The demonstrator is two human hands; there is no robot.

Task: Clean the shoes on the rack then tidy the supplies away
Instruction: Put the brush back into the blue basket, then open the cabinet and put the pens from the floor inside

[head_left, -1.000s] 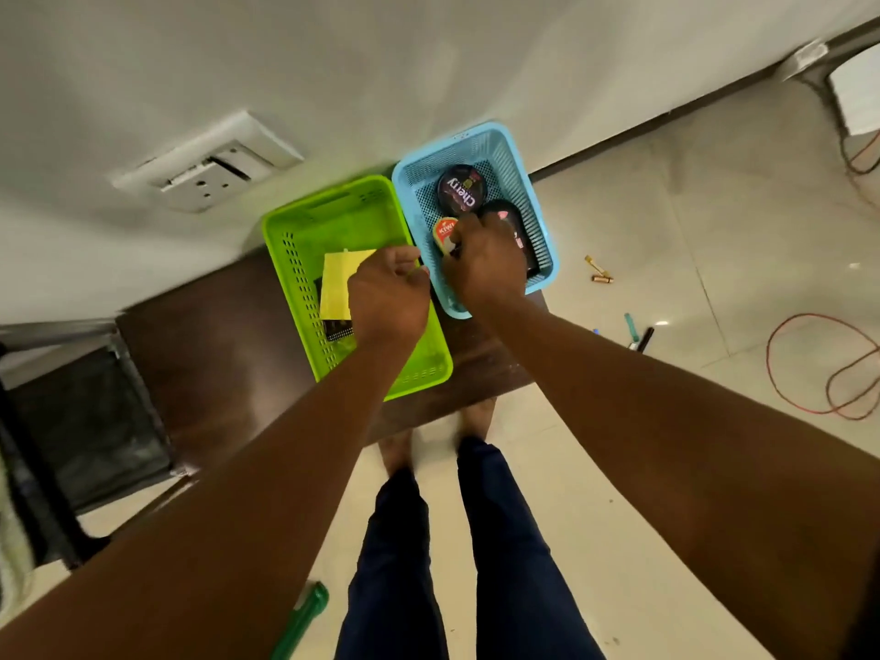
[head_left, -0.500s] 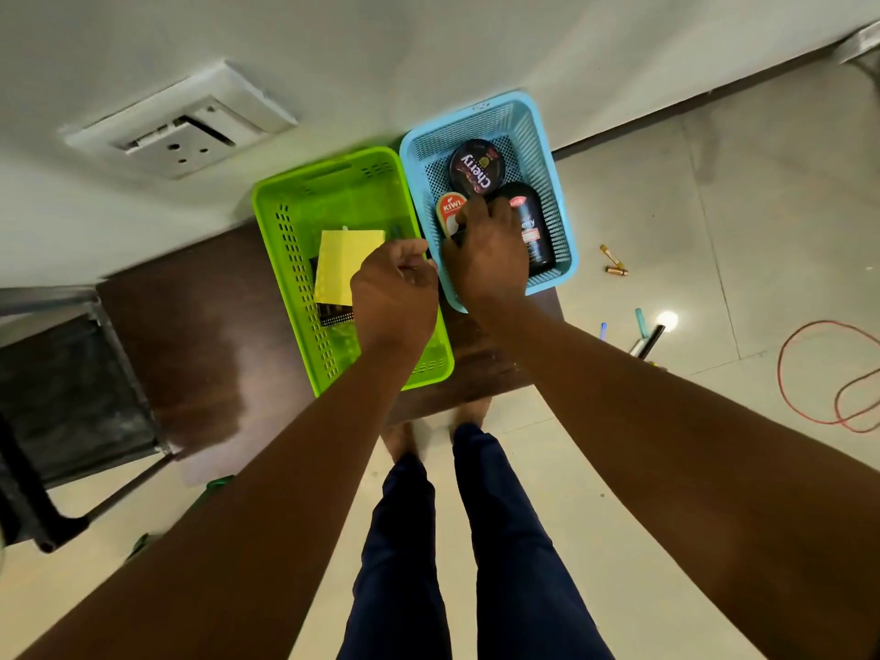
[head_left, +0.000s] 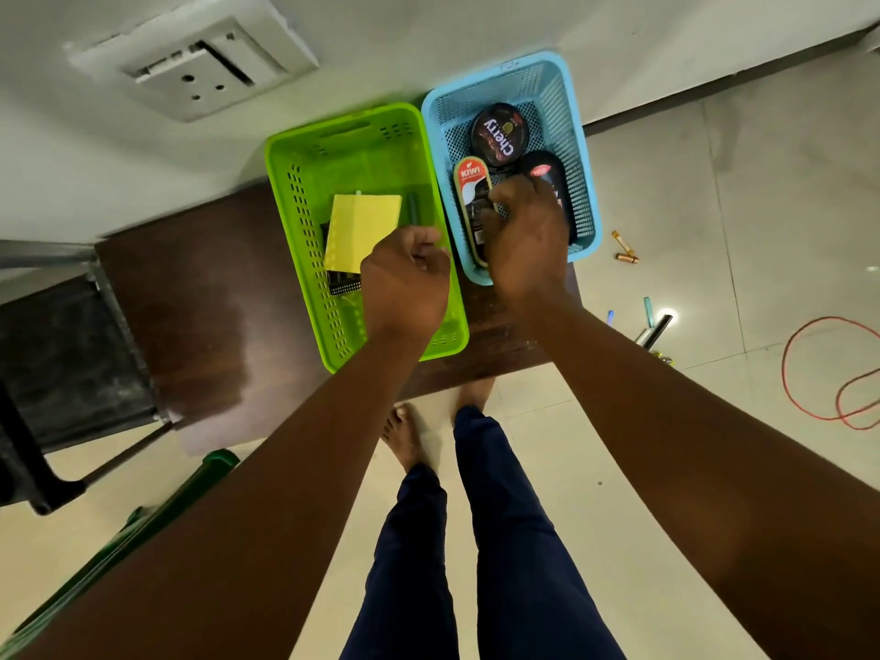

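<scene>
Curling over the green basket point(head_left: 295, 192) rim, left hand point(head_left: 405, 283) fingers bent, contents of grip unclear | right hand point(head_left: 528, 240) reaching into blue basket point(head_left: 583, 183), fingers on Kiwi polish applicator point(head_left: 471, 192) | Cherry polish tin point(head_left: 500, 135) just beyond | yellow sponge point(head_left: 362, 228) left of left hand

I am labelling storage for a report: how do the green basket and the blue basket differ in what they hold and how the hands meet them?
The green basket holds a yellow sponge; the blue basket holds a round Cherry polish tin and a Kiwi bottle. The left hand is above the green basket's right edge; the right hand reaches into the blue one. Both are perforated plastic, side by side on the dark wooden table.
</scene>
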